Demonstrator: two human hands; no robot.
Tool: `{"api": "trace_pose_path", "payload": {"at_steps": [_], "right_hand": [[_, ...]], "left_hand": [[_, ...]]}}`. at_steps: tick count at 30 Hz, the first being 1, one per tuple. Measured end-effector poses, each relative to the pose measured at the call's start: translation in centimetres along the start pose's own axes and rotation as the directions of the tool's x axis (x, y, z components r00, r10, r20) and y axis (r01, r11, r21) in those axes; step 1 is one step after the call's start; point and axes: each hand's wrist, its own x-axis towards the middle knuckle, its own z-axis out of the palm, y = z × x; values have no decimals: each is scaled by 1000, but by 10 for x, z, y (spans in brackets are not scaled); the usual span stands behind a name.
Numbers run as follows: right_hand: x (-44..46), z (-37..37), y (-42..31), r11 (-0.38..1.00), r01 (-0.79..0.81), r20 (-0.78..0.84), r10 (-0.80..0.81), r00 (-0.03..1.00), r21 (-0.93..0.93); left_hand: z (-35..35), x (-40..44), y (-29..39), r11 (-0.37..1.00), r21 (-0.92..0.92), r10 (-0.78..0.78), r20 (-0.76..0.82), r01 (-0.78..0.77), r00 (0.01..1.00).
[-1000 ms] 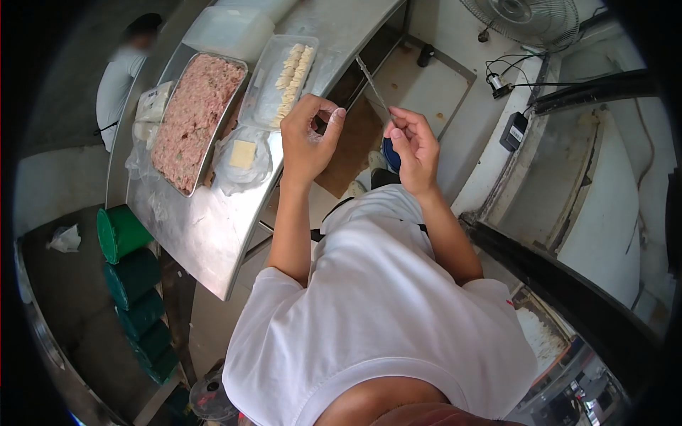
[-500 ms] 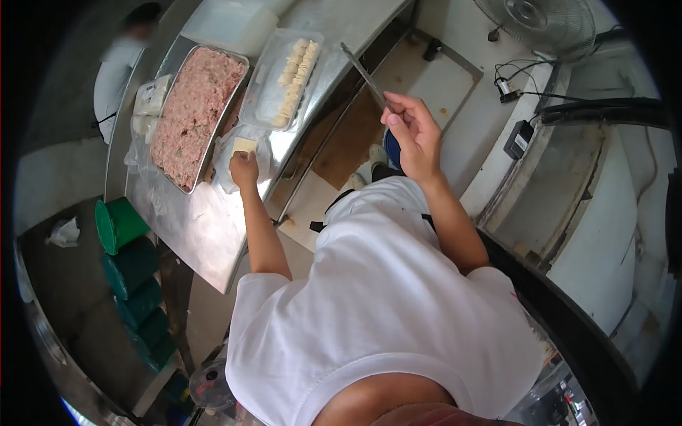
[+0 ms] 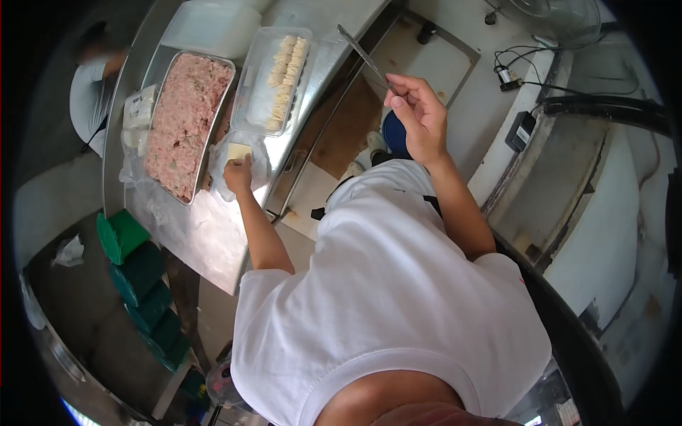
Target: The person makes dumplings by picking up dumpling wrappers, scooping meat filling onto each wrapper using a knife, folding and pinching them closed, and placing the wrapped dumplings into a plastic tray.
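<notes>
My left hand is closed at the edge of a pale square dough wrapper, over a clear plastic bag on the metal table. My right hand is raised away from the table, thumb and fingers pinching a thin, flat metal filling spatula that points up and left. Beyond my left hand, a clear plastic tray holds rows of folded wontons. Left of it, a metal tray is heaped with pink minced meat.
Wrapped pale packets lie left of the meat, and a translucent plastic bin stands behind it. Green buckets line the floor at left. Another person is beyond the table. A fan and cables are at upper right.
The view has shifted slightly, so the table and trays appear further left. The other person's arm now shows reaching toward the table. Both my hands keep nearly the same pose.
</notes>
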Motion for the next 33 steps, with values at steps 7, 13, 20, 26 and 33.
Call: {"api": "trace_pose_path", "payload": {"at_steps": [7, 13, 20, 26, 33], "right_hand": [[31, 6, 10, 999, -47, 79, 44, 996, 27], [55, 6, 14, 998, -49, 131, 43, 990, 44], [77, 4, 20, 997, -18, 185, 5, 983, 69], [85, 3, 16, 994, -86, 243, 67, 968, 68], [90, 0, 18, 995, -97, 321, 82, 944, 32]], "left_hand": [[-3, 0, 13, 999, 15, 52, -14, -52, 999], [10, 14, -2, 988, -124, 98, 54, -91, 994], [-36, -5, 88, 898, -276, 230, -367, -342, 901], [-59, -27, 148, 789, -427, 223, -470, -441, 854], [-66, -49, 142, 787, -455, 121, -550, -418, 826]]}}
